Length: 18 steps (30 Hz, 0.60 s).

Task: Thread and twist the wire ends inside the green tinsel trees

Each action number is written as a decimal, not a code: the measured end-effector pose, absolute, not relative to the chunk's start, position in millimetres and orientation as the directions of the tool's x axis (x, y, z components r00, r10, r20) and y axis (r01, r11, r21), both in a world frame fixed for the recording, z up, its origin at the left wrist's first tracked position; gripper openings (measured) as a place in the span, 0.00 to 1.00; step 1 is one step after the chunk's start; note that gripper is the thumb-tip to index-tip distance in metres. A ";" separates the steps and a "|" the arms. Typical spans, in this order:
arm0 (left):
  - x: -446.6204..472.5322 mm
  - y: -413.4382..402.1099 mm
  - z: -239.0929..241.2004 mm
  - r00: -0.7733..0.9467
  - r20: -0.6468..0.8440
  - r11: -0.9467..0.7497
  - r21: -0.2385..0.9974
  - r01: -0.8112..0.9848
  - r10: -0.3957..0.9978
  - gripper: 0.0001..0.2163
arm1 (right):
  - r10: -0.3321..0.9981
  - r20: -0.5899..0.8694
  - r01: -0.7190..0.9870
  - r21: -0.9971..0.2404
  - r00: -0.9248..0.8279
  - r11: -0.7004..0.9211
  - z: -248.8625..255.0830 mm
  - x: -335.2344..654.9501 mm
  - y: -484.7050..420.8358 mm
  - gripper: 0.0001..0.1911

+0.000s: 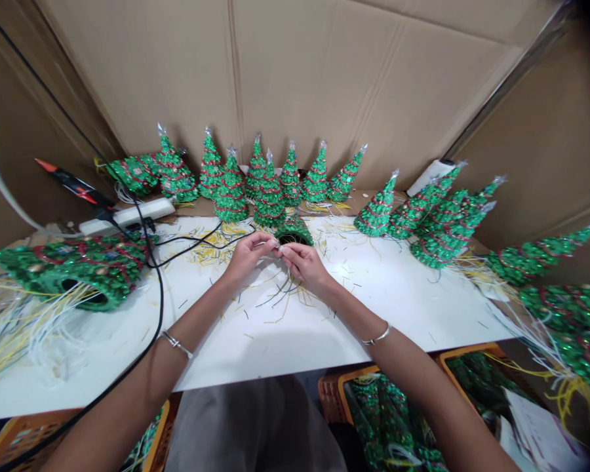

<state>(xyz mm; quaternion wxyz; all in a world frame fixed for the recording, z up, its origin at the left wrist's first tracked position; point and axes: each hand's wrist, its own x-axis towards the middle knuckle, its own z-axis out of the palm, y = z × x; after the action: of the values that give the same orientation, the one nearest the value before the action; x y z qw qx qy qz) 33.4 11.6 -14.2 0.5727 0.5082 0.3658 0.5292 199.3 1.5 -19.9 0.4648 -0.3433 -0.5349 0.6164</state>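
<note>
My left hand (pixel 248 254) and my right hand (pixel 302 263) meet over the middle of the white table (pixel 398 288), fingertips pinched together on thin wires that trail down from them. Just beyond the fingers lies a small green sequinned tree (pixel 295 231) on its side, its dark hollow base facing me. The wires seem to come from this tree. Both wrists wear thin silver bangles.
Several upright green trees (pixel 268 187) line the back by the cardboard wall. More trees lie piled at right (pixel 442 223) and left (pixel 78 265). A white power strip (pixel 128 216) and black cable (pixel 160 295) sit at left. Wire offcuts litter the table. Orange crates (pixel 354 380) stand below.
</note>
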 end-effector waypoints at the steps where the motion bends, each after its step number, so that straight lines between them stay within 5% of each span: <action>1: 30.6 14.8 -14.6 0.147 0.117 -0.077 0.965 -0.250 0.982 0.15 | 0.942 0.072 -0.205 -0.979 -0.329 0.004 -20.1 199.5 1.4 0.22; 5: 7.8 30.1 -12.7 -0.128 0.155 -0.186 0.944 -0.273 0.979 0.14 | 0.949 0.069 -0.209 -0.978 -0.307 0.004 -19.7 200.5 0.2 0.22; 9: -5.7 28.3 -3.3 -0.257 0.418 -0.425 0.905 0.029 0.871 0.14 | 0.954 0.071 -0.228 -0.974 -0.291 0.002 -18.2 198.8 -0.3 0.20; 13: 2.2 13.1 3.8 0.116 0.684 -0.661 0.624 0.418 0.720 0.16 | 0.938 0.060 -0.225 -0.974 -0.341 -0.019 -16.6 199.8 1.5 0.20; 18: 4.9 13.3 1.6 0.446 0.600 -0.735 0.414 0.537 0.664 0.12 | 0.910 0.048 -0.212 -0.976 -0.411 -0.044 -15.8 205.3 4.3 0.20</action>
<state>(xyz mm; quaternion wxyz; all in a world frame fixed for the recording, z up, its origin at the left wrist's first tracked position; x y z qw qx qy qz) 4.9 13.3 1.6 0.0817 0.8464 0.3546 0.3888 205.3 4.3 -15.8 0.4348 -0.3248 -0.5375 0.6454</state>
